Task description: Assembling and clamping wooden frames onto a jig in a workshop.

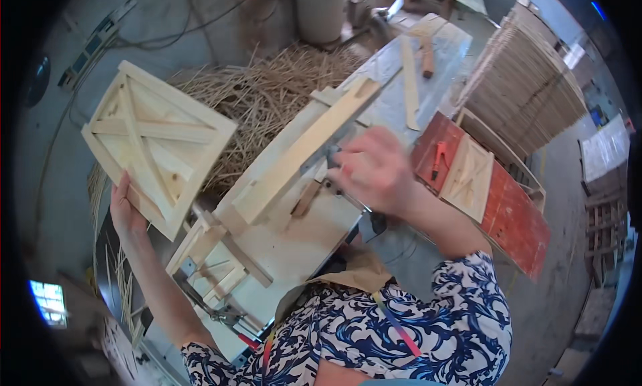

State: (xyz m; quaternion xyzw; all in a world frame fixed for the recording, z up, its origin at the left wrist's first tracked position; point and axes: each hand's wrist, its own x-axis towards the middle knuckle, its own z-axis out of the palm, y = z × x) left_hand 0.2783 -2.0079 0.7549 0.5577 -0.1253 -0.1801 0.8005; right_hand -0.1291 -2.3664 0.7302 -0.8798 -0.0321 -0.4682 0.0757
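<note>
My left hand (126,211) grips a pale wooden door panel (158,140) by its lower edge, fingers on its front. Crossing strips are set inside the panel's frame, and it is tilted above the left end of the machine table (287,242). My right hand (376,167) is curled closed over the table's right side, blurred, beside dark metal fittings (330,160). What lies inside its fingers is hidden. A thick wooden bar (307,149) runs diagonally along the table. Next to it lies a small brown wood block (306,197).
Thin wood offcuts (267,85) are heaped behind the table. At left front sits a wooden jig (210,259) with a toggle clamp (224,314). To the right, a red board (511,225) carries another crossed panel (469,179) and an orange tool (439,160), near stacked wood (525,78).
</note>
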